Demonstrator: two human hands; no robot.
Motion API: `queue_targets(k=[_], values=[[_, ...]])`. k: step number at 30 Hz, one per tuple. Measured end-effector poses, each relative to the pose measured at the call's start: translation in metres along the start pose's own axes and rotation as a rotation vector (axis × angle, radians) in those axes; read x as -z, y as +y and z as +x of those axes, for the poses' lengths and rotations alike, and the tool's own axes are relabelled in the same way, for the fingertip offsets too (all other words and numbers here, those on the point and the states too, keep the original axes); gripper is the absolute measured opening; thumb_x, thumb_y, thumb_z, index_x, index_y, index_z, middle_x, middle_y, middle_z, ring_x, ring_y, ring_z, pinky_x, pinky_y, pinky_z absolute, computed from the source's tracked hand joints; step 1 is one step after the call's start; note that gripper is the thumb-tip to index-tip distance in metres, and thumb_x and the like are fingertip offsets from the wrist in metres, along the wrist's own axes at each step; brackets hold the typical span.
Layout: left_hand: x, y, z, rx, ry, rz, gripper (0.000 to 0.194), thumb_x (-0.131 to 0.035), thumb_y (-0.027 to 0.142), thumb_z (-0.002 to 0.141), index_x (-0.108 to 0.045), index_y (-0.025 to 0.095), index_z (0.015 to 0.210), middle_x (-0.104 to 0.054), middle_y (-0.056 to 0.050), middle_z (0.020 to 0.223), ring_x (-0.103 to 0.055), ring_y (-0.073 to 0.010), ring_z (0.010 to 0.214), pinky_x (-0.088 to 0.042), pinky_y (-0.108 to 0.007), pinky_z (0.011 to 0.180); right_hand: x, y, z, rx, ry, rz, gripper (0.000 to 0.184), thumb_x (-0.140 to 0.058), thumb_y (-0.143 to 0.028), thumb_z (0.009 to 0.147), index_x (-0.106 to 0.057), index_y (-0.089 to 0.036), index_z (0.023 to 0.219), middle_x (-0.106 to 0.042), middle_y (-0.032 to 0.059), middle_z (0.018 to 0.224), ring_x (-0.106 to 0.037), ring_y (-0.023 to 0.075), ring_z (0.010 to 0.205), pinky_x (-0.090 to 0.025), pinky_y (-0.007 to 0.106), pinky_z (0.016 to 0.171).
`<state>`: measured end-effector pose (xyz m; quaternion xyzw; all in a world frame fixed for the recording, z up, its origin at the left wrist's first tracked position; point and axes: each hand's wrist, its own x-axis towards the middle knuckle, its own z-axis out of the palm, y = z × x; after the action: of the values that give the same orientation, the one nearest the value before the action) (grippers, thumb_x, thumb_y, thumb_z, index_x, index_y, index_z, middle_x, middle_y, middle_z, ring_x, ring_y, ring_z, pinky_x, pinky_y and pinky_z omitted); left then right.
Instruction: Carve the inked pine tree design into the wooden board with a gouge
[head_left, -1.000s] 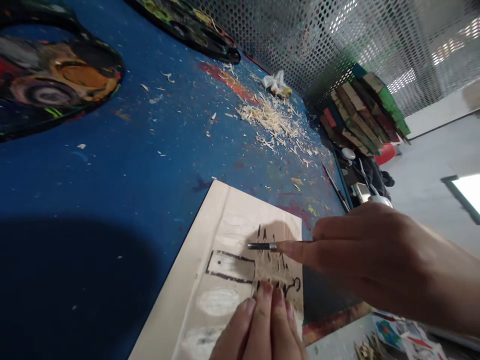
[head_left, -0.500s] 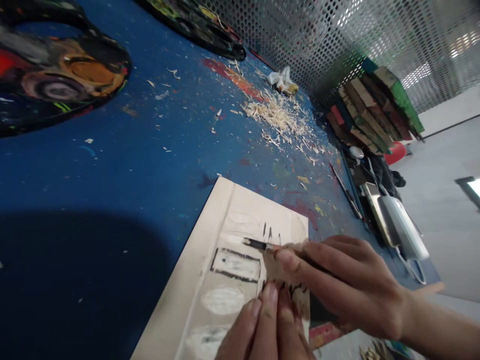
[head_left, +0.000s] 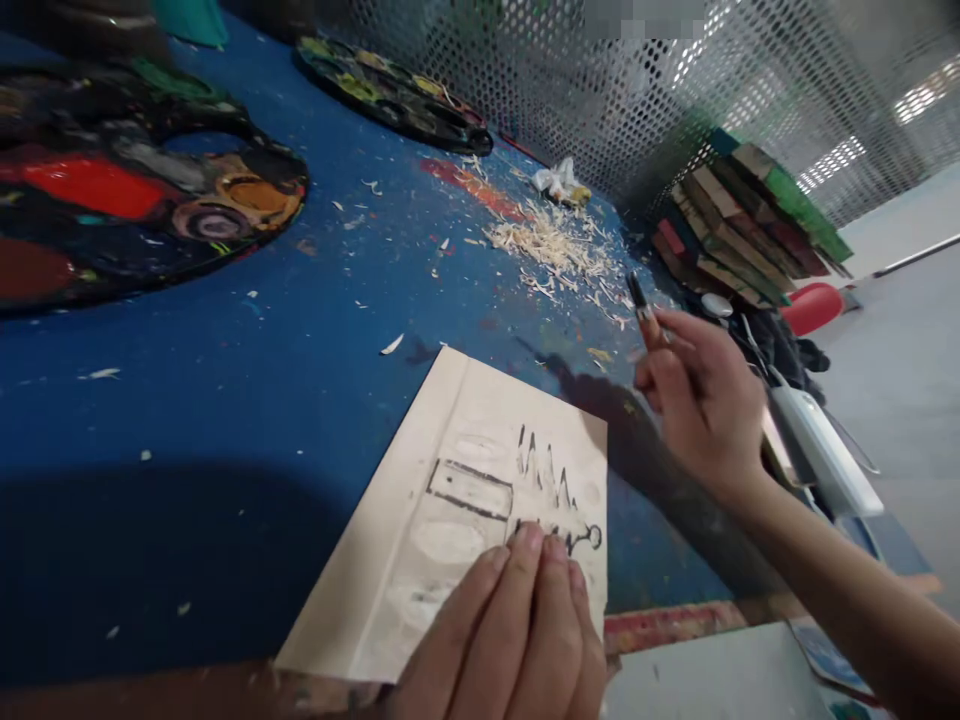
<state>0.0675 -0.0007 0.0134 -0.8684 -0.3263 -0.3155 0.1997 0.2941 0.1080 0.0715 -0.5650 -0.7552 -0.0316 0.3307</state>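
A pale flat board (head_left: 390, 520) lies on the blue table, marked with a black rectangle, a zigzag outline ending in a small loop, and several lighter, scraped-looking ovals. Across its lower right part rests my left hand (head_left: 517, 630), fingers stretched out and flat on the surface, covering some of the drawing. To the right, raised off the board, my right hand (head_left: 709, 400) grips a wood carving tool (head_left: 646, 315) by its brown handle. Its dark blade points up and away, with a metal ferrule below it. The hand's shadow falls beside the board.
A paint-covered palette (head_left: 247, 190) sits at left, another palette (head_left: 390, 95) farther back. Wood shavings (head_left: 555, 240) lie near a crumpled white wrapper (head_left: 559, 180). A perforated metal panel (head_left: 570, 90) borders the table. Stacked blocks (head_left: 757, 215) and a white device (head_left: 829, 450) are at right.
My right hand has lifted the carving tool off the board, moving it up and to the right. My left hand stays on the board, which shows more of its drawing now.
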Motion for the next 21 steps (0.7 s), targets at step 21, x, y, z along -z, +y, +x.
queue_targets(k=[21], values=[[0.031, -0.026, -0.017, 0.005, -0.051, -0.122, 0.037, -0.048, 0.039, 0.094, -0.058, 0.018, 0.123, -0.057, -0.002, 0.134, -0.046, -0.0199, 0.131, -0.025, -0.040, 0.120, -0.035, 0.082, 0.037, 0.117, -0.001, -0.050, 0.031, -0.056, -0.029, 0.079, -0.064, -0.016, 0.107, -0.061, 0.0136, 0.100, -0.056, 0.0293, 0.099, -0.045, 0.047, 0.090]])
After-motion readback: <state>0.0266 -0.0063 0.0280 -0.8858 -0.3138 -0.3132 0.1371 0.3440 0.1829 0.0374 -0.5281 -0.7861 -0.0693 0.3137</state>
